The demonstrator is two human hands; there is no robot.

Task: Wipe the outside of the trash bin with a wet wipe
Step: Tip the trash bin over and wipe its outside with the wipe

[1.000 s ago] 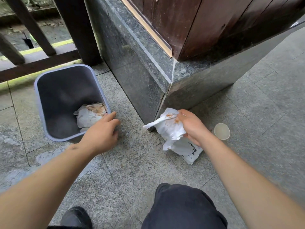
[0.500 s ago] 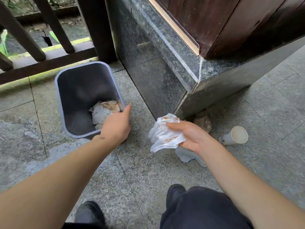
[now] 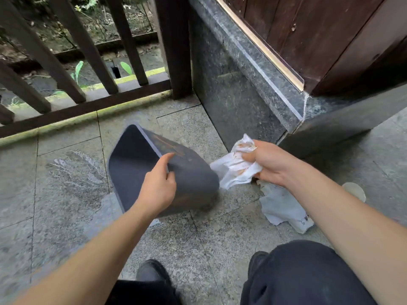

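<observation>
The grey-blue plastic trash bin (image 3: pixel 193 172) is tipped over to the left on the stone floor, its mouth facing left and one outer side turned up with brown streaks near the rim. My left hand (image 3: pixel 158 190) grips the bin's rim, thumb inside and fingers on the outside wall. My right hand (image 3: pixel 271 164) is closed on a crumpled white wet wipe (image 3: pixel 233 170) stained orange-brown, held just right of the bin's base and close to it. What is inside the bin is hidden from here.
A white wipe packet (image 3: pixel 284 208) lies on the floor under my right forearm, with a paper cup (image 3: pixel 354 190) beyond it. A dark granite plinth (image 3: pixel 242 100) under wooden panelling stands right behind. A dark wooden railing (image 3: pixel 88 69) runs along the back left. My knees and shoe (image 3: pixel 152 271) are below.
My left hand took hold of the bin's rim and tipped the upright bin onto its side toward the left. My right hand brought the stained wipe up beside the bin's base.
</observation>
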